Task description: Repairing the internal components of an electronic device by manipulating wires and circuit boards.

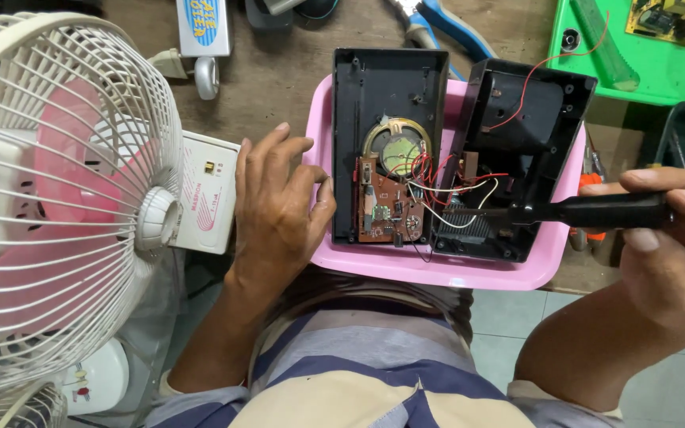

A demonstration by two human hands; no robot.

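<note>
Right hand [675, 238] clenched on a black-handled screwdriver [596, 211], tip down in the right half of the opened black casing [517, 158]. Left hand [279, 202] released, fingers resting at the left edge of the pink tray [438, 269] holding both casing halves. Brown circuit board [388, 208] and speaker [396, 147] sit in the left half. White fan [65, 198] far left.

Brown wooden workbench [295, 79] above a pale tiled floor [509, 317].
</note>
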